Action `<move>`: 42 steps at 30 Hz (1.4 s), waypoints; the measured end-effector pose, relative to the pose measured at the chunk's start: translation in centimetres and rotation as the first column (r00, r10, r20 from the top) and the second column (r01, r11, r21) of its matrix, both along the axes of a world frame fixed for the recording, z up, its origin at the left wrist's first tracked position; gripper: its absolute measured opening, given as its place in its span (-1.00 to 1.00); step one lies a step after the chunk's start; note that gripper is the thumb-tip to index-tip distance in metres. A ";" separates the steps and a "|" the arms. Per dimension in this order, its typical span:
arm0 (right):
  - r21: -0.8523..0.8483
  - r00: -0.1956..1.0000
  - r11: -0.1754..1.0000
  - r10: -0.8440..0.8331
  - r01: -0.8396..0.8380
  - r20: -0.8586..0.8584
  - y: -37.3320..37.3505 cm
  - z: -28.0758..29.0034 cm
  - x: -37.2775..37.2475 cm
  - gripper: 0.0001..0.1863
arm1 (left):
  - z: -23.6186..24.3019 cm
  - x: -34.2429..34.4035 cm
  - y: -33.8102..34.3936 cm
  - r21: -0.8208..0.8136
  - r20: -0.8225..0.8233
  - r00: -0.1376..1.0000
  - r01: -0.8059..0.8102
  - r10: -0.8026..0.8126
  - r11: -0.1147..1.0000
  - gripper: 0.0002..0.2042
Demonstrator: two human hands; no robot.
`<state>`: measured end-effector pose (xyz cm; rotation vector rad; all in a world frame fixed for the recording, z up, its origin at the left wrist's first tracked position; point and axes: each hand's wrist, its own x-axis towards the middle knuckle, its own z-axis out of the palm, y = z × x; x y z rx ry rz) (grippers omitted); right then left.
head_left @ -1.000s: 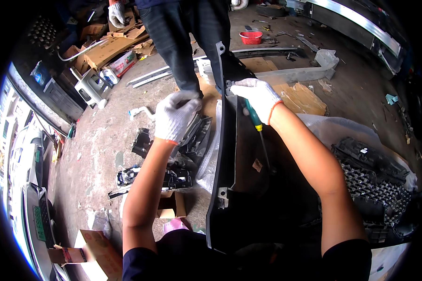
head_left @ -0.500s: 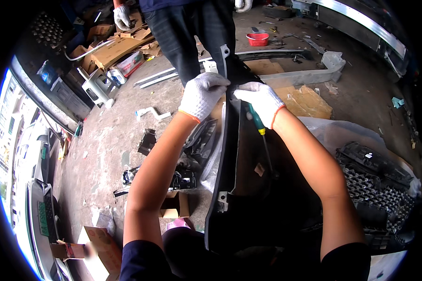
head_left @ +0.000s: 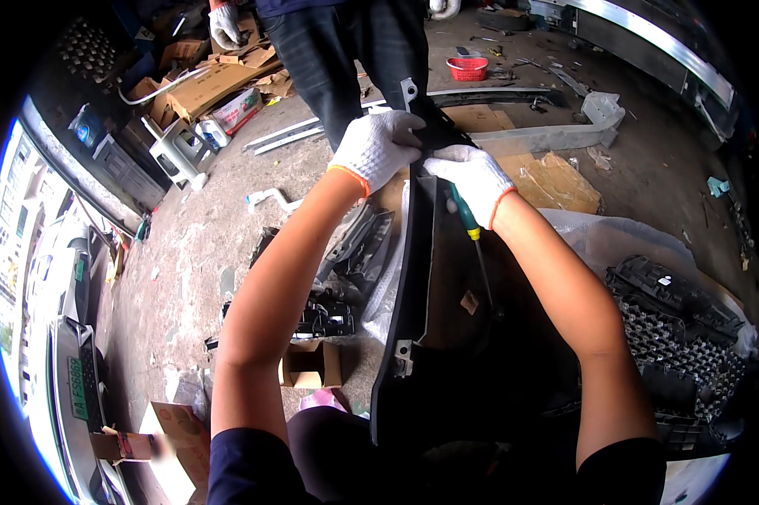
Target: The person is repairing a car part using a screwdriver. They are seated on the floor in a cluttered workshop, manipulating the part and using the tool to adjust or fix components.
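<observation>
A long black plastic panel [head_left: 410,278], which looks like a car body part, runs upright in front of me, with metal clips [head_left: 404,358] along its edge. My left hand [head_left: 374,146], in a white knit glove with an orange cuff, is closed on the panel's far end, just below a tab with a hole. Opposite it, my gloved right hand [head_left: 474,182] has its fingers bent at the same edge. A screwdriver [head_left: 464,210] with a green and yellow handle is tucked under the right palm, its shaft pointing down toward me. The right fingertips are partly hidden.
A person in dark jeans [head_left: 346,63] and gloves stands just beyond the panel. Left lie black plastic parts [head_left: 329,316] and an open cardboard box [head_left: 310,365]. A black grille [head_left: 691,337] rests on the right; a red basket [head_left: 467,69] and a silver beam [head_left: 556,137] are farther off.
My left hand has shifted slightly up and to the right, its fingers more curled over the panel's edge. My right hand and the screwdriver have barely moved.
</observation>
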<state>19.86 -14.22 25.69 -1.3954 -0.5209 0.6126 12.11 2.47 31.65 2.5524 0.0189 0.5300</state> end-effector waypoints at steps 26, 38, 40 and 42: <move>-0.004 1.000 1.000 0.021 -0.021 -0.010 0.5 -0.2 0.4 -0.73 | -2.2 0.4 -0.8 -0.107 0.109 0.988 -0.097 0.109 0.990 -0.67; -0.016 0.999 0.999 0.035 -0.035 0.001 0.5 -0.6 0.8 -0.67 | -2.7 0.9 0.6 -0.393 0.030 0.998 0.058 -0.050 0.918 -0.68; 0.007 0.999 0.999 0.054 -0.054 -0.005 0.5 -0.4 0.7 -0.65 | -2.8 0.8 1.5 -0.485 0.023 0.994 0.108 -0.112 0.868 -0.68; 0.044 0.998 0.997 0.065 -0.064 -0.024 0.5 -0.7 1.0 -0.59 | -2.5 0.6 1.3 -0.500 0.025 0.995 0.094 -0.094 0.861 -0.68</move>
